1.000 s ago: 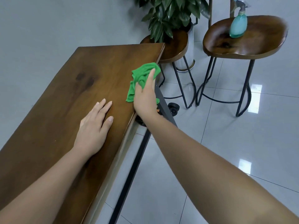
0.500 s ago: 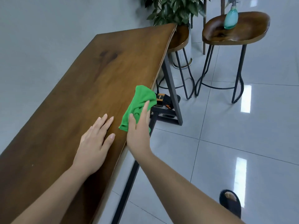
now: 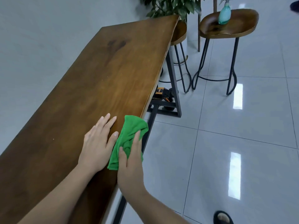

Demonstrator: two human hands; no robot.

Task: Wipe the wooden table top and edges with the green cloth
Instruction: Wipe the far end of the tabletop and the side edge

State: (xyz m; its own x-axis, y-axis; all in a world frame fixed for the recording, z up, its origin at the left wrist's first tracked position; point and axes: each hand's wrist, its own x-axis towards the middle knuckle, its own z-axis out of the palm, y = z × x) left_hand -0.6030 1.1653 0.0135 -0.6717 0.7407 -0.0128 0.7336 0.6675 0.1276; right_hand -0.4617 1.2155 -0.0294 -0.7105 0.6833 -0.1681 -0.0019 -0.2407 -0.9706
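While the left hand [image 3: 95, 147] lies flat on the long brown wooden bench [image 3: 103, 81], the right hand [image 3: 131, 160] presses a crumpled green cloth [image 3: 129, 136] on its right edge
Left fingers are loosely spread, palm down just beside the cloth; right fingers curl over the cloth, gripping it against the edge

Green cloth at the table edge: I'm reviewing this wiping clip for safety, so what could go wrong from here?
1. The green cloth overhangs the wooden table edge under the right hand; a loose hold could drop it on the floor.
2. The left hand lies flat right beside the cloth, so the next stroke may bump it.
3. The person's foot stands on glossy tile, which might be slippery.
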